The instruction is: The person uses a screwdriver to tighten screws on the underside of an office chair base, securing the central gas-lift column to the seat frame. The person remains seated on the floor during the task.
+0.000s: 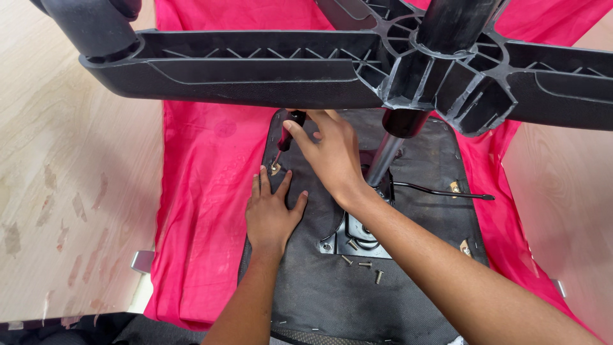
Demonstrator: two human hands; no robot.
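An office chair lies upside down, its black fabric seat underside (pixel 319 294) facing me. My right hand (pixel 332 153) grips a dark-handled screwdriver (pixel 286 137) whose tip sits on a screw with a washer (pixel 275 169) near the seat's far left corner. My left hand (pixel 271 214) lies flat on the seat just below that screw, fingers spread. The grey metal mounting plate (pixel 357 237) and the gas cylinder (pixel 383 160) stand right of my hands.
The black star-shaped chair base (pixel 255 67) stretches overhead across the top, partly hiding the screwdriver handle. Three loose screws (pixel 365 265) lie on the seat below the plate. A black lever (pixel 447 191) points right. Pink cloth (pixel 204 211) covers a light wooden surface (pixel 70 179).
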